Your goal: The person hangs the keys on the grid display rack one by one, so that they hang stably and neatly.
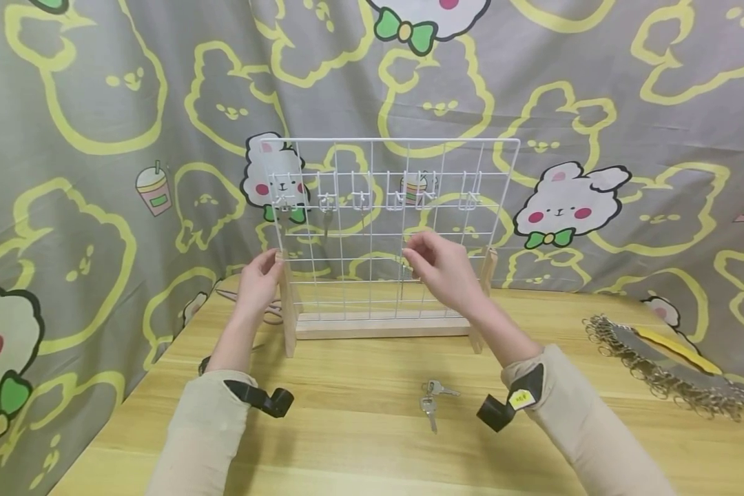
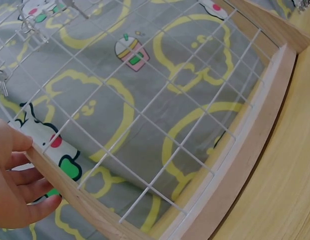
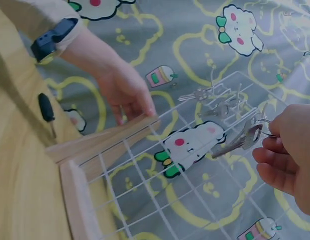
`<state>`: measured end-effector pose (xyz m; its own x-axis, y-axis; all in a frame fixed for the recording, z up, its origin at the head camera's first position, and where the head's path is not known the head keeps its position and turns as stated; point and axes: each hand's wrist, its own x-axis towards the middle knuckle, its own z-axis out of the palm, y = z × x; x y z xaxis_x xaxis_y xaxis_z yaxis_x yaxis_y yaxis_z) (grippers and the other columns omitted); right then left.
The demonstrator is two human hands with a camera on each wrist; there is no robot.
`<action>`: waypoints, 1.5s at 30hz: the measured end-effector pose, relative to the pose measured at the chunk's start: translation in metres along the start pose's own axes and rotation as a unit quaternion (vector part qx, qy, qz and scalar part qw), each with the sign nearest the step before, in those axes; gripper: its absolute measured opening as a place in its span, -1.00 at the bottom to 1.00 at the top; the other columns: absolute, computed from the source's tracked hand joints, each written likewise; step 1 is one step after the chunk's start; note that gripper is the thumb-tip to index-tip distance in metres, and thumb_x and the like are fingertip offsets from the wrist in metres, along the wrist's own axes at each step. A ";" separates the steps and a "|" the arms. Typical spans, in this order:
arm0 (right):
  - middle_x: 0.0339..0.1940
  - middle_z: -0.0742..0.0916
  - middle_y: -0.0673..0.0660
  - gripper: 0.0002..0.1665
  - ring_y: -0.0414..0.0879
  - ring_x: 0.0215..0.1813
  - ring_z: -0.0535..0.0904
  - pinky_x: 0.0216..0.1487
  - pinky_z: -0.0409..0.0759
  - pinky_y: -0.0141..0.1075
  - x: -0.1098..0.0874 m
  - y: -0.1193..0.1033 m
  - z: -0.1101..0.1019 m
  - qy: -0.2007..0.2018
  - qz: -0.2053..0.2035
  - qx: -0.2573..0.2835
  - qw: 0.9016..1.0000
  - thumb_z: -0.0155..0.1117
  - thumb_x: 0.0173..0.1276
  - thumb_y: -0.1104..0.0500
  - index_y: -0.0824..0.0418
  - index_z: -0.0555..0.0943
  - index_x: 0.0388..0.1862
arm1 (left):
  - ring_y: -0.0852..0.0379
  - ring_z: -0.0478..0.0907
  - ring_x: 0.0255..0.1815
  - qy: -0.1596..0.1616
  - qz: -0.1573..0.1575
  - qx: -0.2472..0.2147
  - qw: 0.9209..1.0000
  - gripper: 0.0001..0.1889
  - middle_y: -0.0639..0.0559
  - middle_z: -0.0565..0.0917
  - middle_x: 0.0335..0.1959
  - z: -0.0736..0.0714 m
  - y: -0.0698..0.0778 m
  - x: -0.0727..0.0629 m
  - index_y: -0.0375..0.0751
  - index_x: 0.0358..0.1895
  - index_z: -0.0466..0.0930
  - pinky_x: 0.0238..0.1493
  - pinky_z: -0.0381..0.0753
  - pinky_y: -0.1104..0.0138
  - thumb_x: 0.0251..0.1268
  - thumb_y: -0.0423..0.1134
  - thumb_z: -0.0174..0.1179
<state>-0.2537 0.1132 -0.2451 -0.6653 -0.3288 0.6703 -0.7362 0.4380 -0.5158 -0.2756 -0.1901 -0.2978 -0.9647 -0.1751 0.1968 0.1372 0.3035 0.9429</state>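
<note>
A white wire grid rack (image 1: 372, 281) stands upright in a wooden base (image 1: 381, 326). My left hand (image 1: 260, 279) grips the top of its left wooden post (image 1: 289, 310), thumb on one side and fingers on the other in the left wrist view. My right hand (image 1: 443, 269) is raised in front of the grid, right of its middle. In the right wrist view its fingertips pinch a metal ring (image 3: 266, 128) with keys (image 3: 241, 142) hanging from it. Farther along the grid, other keys (image 3: 220, 108) hang from white wire hooks (image 1: 362, 200).
Two loose keys (image 1: 430, 406) lie on the wooden table (image 1: 347, 427) before the rack. At right sits a grey plate with a yellow handle (image 1: 678, 350), edged with many metal rings. Scissors (image 1: 274, 313) lie behind the left post; a black-handled tool (image 3: 46, 107) lies nearby. A patterned curtain (image 1: 347, 83) hangs behind.
</note>
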 end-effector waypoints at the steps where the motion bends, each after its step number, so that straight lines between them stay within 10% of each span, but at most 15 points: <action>1: -0.53 0.61 0.10 -0.94 -0.11 -0.56 0.52 -0.60 0.48 -0.39 0.003 -0.002 0.000 0.005 -0.005 -0.001 1.000 0.15 0.33 0.31 0.31 0.53 -0.27 | -0.08 0.12 0.39 0.000 0.000 0.001 1.000 -0.47 -0.23 0.18 0.39 0.000 0.000 0.000 -0.30 0.41 0.05 0.36 0.17 0.16 0.47 -0.21 -0.14; 19: -0.58 0.61 0.13 -0.88 -0.11 -0.60 0.51 -0.64 0.45 -0.43 0.045 -0.017 -0.002 0.092 0.002 -0.026 0.995 0.12 0.35 0.29 0.36 0.50 -0.24 | -0.08 0.12 0.38 -0.001 -0.003 0.002 1.000 -0.49 -0.21 0.21 0.38 0.001 -0.003 -0.001 -0.28 0.41 0.09 0.35 0.18 0.15 0.47 -0.20 -0.13; 45: -0.63 0.58 0.14 -0.87 -0.10 -0.62 0.39 -0.61 0.32 -0.35 0.054 -0.016 0.001 0.137 0.019 -0.101 0.985 0.08 0.36 0.28 0.36 0.53 -0.28 | -0.09 0.13 0.38 0.001 0.001 -0.005 1.000 -0.48 -0.23 0.20 0.38 0.000 0.000 -0.002 -0.30 0.41 0.07 0.35 0.18 0.14 0.47 -0.20 -0.13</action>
<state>-0.2780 0.0876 -0.2014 -0.6134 -0.0833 0.7854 -0.6529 0.6129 -0.4449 -0.2736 -0.1900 -0.2979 -0.9640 -0.1767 0.1986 0.1406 0.2950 0.9451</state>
